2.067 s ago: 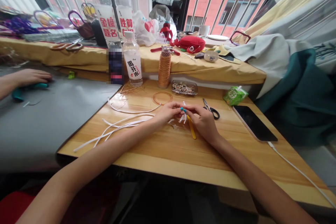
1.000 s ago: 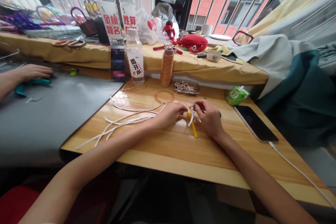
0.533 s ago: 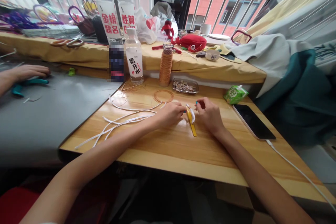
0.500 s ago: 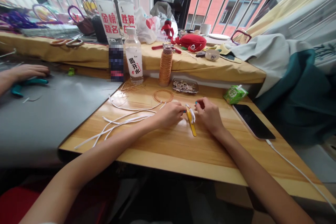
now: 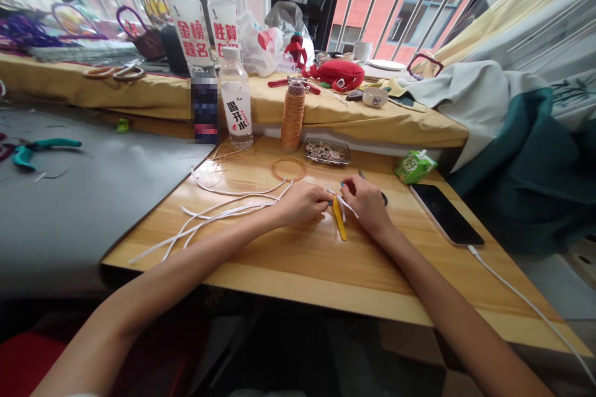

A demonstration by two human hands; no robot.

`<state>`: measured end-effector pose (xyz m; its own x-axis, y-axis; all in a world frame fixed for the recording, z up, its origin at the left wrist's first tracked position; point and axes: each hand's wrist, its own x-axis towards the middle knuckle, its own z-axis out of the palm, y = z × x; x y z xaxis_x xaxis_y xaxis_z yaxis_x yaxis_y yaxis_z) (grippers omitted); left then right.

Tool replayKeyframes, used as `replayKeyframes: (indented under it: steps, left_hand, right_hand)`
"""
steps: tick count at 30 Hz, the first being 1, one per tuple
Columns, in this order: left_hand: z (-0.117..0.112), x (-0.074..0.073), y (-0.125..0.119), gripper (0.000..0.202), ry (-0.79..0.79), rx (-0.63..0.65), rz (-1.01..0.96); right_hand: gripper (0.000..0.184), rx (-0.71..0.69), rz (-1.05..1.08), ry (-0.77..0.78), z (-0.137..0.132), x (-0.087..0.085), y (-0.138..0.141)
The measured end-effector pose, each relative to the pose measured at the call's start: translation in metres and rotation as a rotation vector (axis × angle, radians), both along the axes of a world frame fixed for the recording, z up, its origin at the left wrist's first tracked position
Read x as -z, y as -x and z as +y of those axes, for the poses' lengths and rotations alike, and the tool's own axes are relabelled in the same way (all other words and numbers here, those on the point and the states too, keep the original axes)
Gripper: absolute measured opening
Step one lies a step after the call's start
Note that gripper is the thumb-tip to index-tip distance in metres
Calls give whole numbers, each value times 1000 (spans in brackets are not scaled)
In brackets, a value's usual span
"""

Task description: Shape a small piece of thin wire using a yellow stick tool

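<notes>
Head view shows a wooden bench (image 5: 326, 260) under a barred window, with a grey surface (image 5: 93, 198) to its left and a yellow-covered ledge (image 5: 326, 115) behind it. On the ledge stand two tall labelled bottles (image 5: 189, 18), and a red pouch (image 5: 338, 74) lies further right. On the bench, from large to small: a dark phone (image 5: 444, 214) with its white cable, a small water bottle (image 5: 236, 99), a spool of orange cord (image 5: 292, 115), a green carton (image 5: 414, 166), a shallow tray of small pieces (image 5: 326, 152) and a flat coil of orange cord (image 5: 288, 169). Teal pliers (image 5: 32, 149) lie on the grey surface.

A fan of loose white strips (image 5: 218, 214) runs across the bench to the left hand (image 5: 302, 201), whose grip is pinched narrow on the near ends of those strips. The right hand (image 5: 367, 201) pinches a short white strip end (image 5: 347, 203) just beside it, above a yellow stick (image 5: 339, 224) that lies on the bench between both hands.

Judging by how things lie, the work is at an early stage: only a small crossing of strips sits at the fingertips, while nearly the full length of the strips trails loose and unworked. The orange cord and the tray's pieces look untouched. Black scissors (image 5: 382, 197) are mostly hidden behind the right hand.
</notes>
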<state>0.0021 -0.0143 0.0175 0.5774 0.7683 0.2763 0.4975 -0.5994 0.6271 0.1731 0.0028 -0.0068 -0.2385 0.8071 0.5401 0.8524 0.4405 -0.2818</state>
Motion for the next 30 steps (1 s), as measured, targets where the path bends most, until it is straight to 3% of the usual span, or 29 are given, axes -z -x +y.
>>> replayKeyframes:
  steps: [5, 9, 12, 15, 19, 24, 30]
  left_hand:
    - [2, -1, 1, 27, 18, 56, 0]
    - [13, 1, 8, 29, 134, 86, -30]
    - [24, 5, 15, 27, 237, 24, -109]
    - [32, 11, 19, 26, 301, -71, -191]
    - [34, 16, 18, 25, 392, -65, -336]
    - [32, 14, 14, 21, 531, -43, -439]
    - [29, 9, 13, 21, 598, 25, -491]
  right_hand:
    - [11, -5, 21, 10, -1, 0, 3]
    - [8, 44, 168, 37, -1, -2, 5]
    - [8, 23, 506, 253, 0, -7, 2]
    - [10, -93, 899, 496, 0, -14, -2]
    - [10, -196, 1185, 667, -4, -21, 1]
    - [17, -248, 1278, 844, -8, -17, 10]
    - [29, -339, 1205, 959, -12, -10, 11]
